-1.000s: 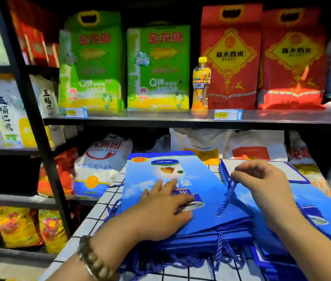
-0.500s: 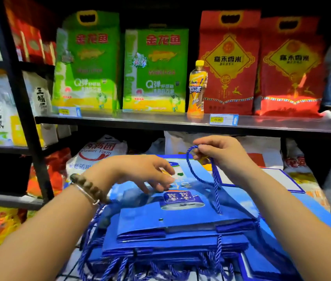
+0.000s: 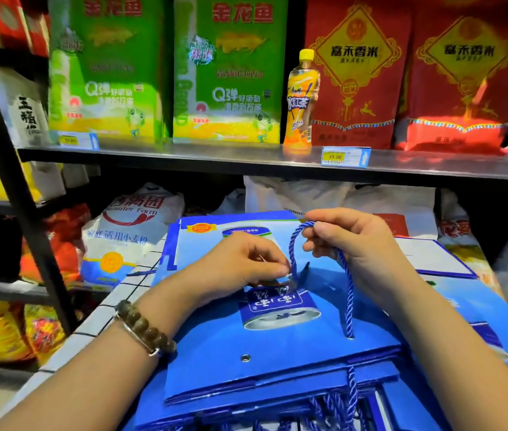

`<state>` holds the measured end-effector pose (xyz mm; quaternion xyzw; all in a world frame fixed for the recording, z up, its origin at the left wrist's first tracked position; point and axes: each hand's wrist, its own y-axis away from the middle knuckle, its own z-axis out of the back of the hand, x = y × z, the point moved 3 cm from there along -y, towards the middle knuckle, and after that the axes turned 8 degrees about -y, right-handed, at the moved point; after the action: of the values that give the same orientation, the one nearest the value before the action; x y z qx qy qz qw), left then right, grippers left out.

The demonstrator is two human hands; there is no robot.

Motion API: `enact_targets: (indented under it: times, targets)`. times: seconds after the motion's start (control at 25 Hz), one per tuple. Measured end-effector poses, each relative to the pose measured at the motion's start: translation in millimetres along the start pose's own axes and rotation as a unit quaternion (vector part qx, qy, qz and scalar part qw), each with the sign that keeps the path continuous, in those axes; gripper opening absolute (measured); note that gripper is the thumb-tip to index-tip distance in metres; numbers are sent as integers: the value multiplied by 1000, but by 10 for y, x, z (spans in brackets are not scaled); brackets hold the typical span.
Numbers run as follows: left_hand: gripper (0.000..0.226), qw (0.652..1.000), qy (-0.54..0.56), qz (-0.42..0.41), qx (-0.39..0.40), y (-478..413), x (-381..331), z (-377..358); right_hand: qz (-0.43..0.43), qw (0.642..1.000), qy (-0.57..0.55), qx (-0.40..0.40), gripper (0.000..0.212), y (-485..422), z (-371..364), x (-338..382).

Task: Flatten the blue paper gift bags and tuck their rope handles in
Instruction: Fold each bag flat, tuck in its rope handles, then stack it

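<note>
**Entry: blue gift bag, handle in both my hands**

Nearest: stack of flat blue bags on the tiled table.
Top bag: lying flat, far panel lifted.
Rope handle: one end through the right eyelet, loop raised.
Left hand, bead bracelet at the wrist: fingertips pinch the rope's other leg at the fold.
Right hand: thumb and forefinger pinch the loop's top.
Beyond: shelf, orange bottle.

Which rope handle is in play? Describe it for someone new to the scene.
Below the shelf of rice packs, a stack of flat blue gift bags lies on a white gridded table. From an eyelet in the top bag, one twisted blue rope handle loops up. Unlike the handles dangling off the stack's front edge, the right hand pinches it aloft.
</note>
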<state>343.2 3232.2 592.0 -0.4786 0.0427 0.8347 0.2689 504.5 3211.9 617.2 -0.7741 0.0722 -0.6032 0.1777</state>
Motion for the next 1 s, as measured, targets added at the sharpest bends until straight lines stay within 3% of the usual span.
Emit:
enact_targets:
  times: [0.16,0.28,0.4,0.52,0.6,0.76,1.0]
  targets:
    - [37,999,27,-29,36,59,-4,-22,13,999,2,-37,20,-13,73,-7]
    - [24,998,-36,-48,10,84,-56,-41,8,1000,6,-26,21,-20,57,-43]
    - [23,999,50,0,9,132,-52,-18,20,997,58,-54,19,-37,64,-67]
    - [18,987,159,24,-25,158,-55,42,95,976,179,-81,21,11,35,-1]
    - [16,975,215,26,-52,163,-63,88,98,973,209,-25,23,73,-66,30]
    - [20,966,251,14,-64,200,-108,118,-32,945,273,178,9,217,-322,-88]
    - [17,973,226,28,-43,264,-121,96,-51,944,278,168,5,215,-344,-117]
